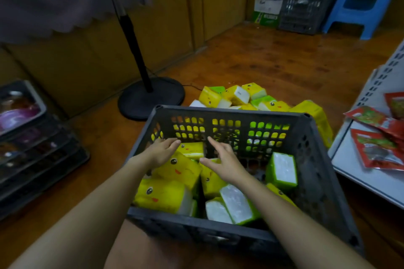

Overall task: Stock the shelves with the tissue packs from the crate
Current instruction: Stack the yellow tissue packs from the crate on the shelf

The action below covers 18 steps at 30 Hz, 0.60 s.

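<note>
A dark plastic crate (323, 181) stands on the floor in front of me, holding several yellow and green tissue packs (166, 194). Both my arms reach into it. My left hand (162, 150) hovers open over the far left packs, fingers straight, just beside a small yellow pack (192, 149). My right hand (223, 159) is open too, fingers spread above the yellow packs in the middle. Neither hand holds anything. A green pack (283, 168) stands on end at the crate's right side. More tissue packs (238, 97) lie heaped on the floor behind the crate.
A white shelf (358, 172) at right carries red snack packets (376, 148). A fan stand with a round black base (150, 97) is behind the crate on the left. Stacked dark trays (32, 159) sit at far left. A second crate (303, 13) and a blue stool (363, 0) stand at the back.
</note>
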Each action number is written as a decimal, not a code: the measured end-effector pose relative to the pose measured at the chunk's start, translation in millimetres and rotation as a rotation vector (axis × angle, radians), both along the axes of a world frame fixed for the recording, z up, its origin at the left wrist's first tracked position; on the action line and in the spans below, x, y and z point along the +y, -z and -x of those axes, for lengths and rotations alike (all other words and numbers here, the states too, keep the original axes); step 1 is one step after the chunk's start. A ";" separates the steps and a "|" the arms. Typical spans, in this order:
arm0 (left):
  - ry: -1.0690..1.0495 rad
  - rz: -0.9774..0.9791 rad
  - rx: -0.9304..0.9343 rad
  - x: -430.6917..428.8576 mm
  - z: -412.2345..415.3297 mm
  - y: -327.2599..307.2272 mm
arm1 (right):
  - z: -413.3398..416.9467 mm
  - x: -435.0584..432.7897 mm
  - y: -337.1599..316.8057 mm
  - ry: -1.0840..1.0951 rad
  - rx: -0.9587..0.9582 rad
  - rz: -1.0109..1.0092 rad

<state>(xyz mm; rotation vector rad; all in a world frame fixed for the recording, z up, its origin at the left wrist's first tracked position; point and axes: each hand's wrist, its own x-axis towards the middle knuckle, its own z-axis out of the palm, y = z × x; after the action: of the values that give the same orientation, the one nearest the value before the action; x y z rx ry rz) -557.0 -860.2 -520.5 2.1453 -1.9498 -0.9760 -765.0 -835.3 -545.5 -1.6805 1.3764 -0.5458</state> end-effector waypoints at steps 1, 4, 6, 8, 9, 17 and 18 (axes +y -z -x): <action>-0.001 -0.049 -0.010 0.3 -4.7 5.4 | -7.1 0.5 4.2 -0.019 -0.006 -0.039; 0.030 -0.155 -0.077 0.9 -11.9 19.0 | -24.2 1.5 12.4 -0.020 -0.037 -0.154; 0.023 -0.219 -0.103 1.1 -13.9 26.3 | -30.3 2.7 16.0 -0.036 -0.030 -0.262; 0.016 -0.264 -0.088 3.4 -11.9 28.1 | -32.6 3.8 21.1 -0.065 -0.039 -0.358; 0.010 -0.278 -0.072 5.1 -9.1 27.5 | -32.8 5.1 22.2 -0.080 -0.060 -0.396; -0.087 -0.126 0.158 7.9 5.5 9.0 | -27.3 5.8 11.8 0.028 -0.307 -0.374; -0.098 -0.078 0.190 7.3 7.8 4.9 | -25.0 3.7 7.7 0.060 -0.337 -0.340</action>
<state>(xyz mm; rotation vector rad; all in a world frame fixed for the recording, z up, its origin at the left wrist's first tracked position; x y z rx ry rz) -564.8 -852.9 -525.5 2.0779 -1.7308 -1.2076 -740.0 -831.7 -553.2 -1.2167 1.1975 -0.5638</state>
